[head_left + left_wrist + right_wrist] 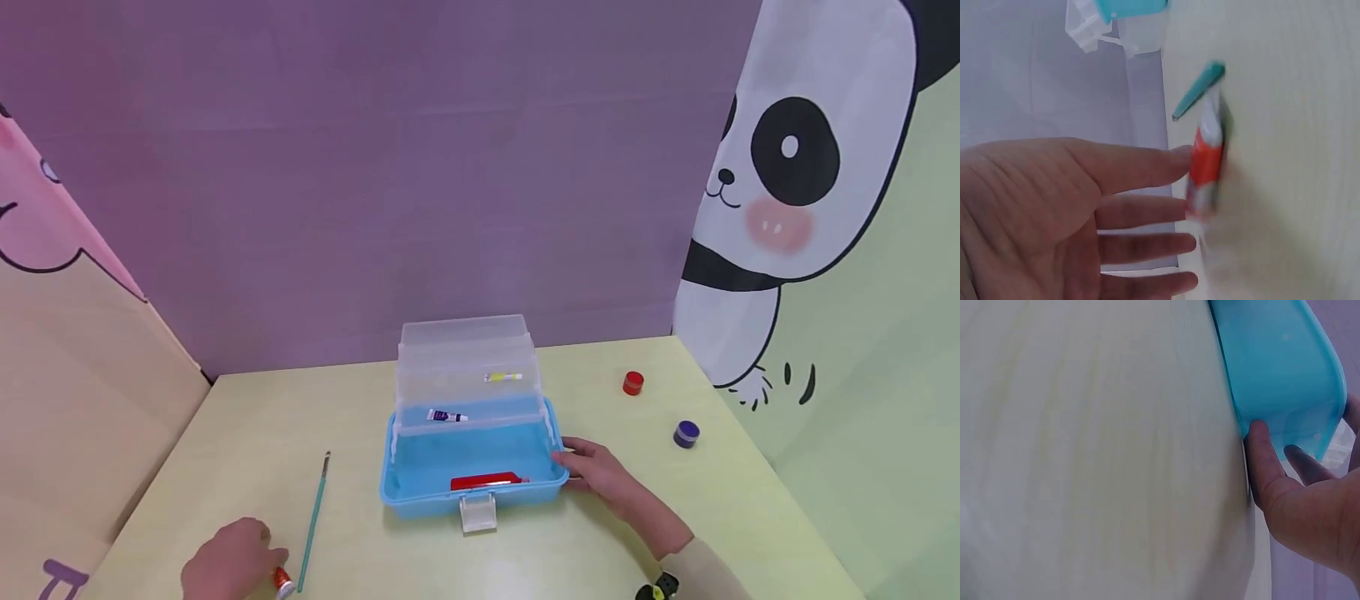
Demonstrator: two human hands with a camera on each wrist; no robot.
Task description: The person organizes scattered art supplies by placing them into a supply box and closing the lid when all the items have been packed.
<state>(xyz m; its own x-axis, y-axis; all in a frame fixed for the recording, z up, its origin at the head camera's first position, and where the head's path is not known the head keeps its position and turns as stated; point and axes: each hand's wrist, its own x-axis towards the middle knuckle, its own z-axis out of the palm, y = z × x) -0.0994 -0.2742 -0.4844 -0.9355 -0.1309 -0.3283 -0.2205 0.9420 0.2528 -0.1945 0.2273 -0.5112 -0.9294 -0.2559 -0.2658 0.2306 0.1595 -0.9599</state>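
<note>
Tube (1205,156), small, lay at the tips of the left hand (228,562), seemingly pinched between thumb and index finger, other fingers extended past it. Position: near the table's (375,571) front edge, just left of a teal paintbrush (313,527). Tube showed an orange-red band and a flattened whitish end; far end blurred. Right hand (596,471) gripped the blue box (422,508) at its right front corner, thumb over rim, fingers against outer wall. Box stood open, translucent lid (461,337) raised, red tube (483,481) inside along the front.
</note>
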